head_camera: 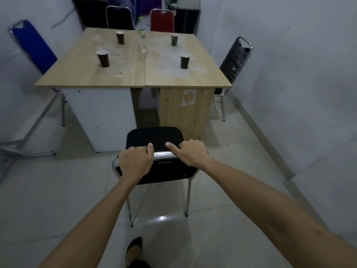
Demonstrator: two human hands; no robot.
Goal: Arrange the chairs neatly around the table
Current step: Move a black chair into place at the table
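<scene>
Both hands gripped the black chair [154, 138] by its backrest top: left hand [135, 161] curled tight around it, right hand [193, 151] resting there, forefinger extended. Beyond the grip stood the table [133, 74].

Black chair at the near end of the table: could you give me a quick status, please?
Left hand and right hand gripping black chair backrest. Chair short of table, seat facing it. Floor between looks clear.

Black near chair [154, 138]; blue chair [32, 45]; red chair [161, 21]; pale woodgrain table [116, 74]; dark brown cups [103, 58]; off-white floor tiles [231, 219].
</scene>
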